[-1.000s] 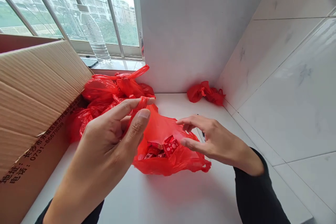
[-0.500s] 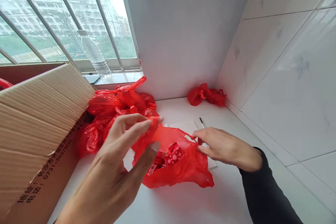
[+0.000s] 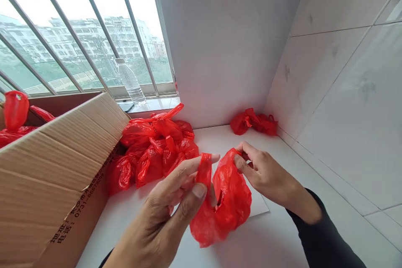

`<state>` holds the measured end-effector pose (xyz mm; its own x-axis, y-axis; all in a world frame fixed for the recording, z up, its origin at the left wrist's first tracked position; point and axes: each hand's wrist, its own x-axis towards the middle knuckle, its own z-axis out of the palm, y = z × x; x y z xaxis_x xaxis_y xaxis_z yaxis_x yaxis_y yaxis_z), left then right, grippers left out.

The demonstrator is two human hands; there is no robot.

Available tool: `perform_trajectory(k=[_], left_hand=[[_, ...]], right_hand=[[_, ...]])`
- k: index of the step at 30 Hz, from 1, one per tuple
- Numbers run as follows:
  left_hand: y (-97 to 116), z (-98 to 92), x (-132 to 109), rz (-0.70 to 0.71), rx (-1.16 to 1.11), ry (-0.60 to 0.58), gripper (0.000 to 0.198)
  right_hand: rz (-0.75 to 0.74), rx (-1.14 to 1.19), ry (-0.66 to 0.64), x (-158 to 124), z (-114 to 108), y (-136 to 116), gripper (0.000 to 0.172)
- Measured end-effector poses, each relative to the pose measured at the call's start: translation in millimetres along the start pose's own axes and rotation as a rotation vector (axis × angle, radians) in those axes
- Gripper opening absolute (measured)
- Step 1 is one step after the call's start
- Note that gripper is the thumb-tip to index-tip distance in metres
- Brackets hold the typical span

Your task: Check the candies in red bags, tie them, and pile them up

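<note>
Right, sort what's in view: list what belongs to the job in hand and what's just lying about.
In the job: red bag, its handles pinched by left hand and right hand; likely the pile of tied bags and cardboard box.
Lying about: water bottle, crumpled bag in the corner, white sheet.
</note>
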<state>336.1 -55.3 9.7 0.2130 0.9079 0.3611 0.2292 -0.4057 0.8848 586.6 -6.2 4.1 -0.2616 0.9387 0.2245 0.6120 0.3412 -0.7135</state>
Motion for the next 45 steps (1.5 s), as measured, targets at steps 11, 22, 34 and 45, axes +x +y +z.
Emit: perform_trajectory(k=[11,22,34,45], left_hand=[[-8.5,-10.7,9.5,-0.121,-0.371,0.157,0.038],[-9.9,-9.8,18.8,-0.153,-0.244,0.231,0.028],[-10.4,-12.4,19.8,-0.147,-0.256,0.299,0.030],[5.0,24.2,-0.2,-0.052,0.083,-0.130,0.060]], right_hand=[[-0.012,0.101,0.080,4.8,4.0,-1.3,0.024],[-0.111,0.184,0.212,-6.6,5.8,-10.5,0.026],[-0.302,0.006,0.212,-3.5,21.8,-12.7,0.011],[-0.562,0.392,0.262,-47.5,11.6,-39.5,0.034]])
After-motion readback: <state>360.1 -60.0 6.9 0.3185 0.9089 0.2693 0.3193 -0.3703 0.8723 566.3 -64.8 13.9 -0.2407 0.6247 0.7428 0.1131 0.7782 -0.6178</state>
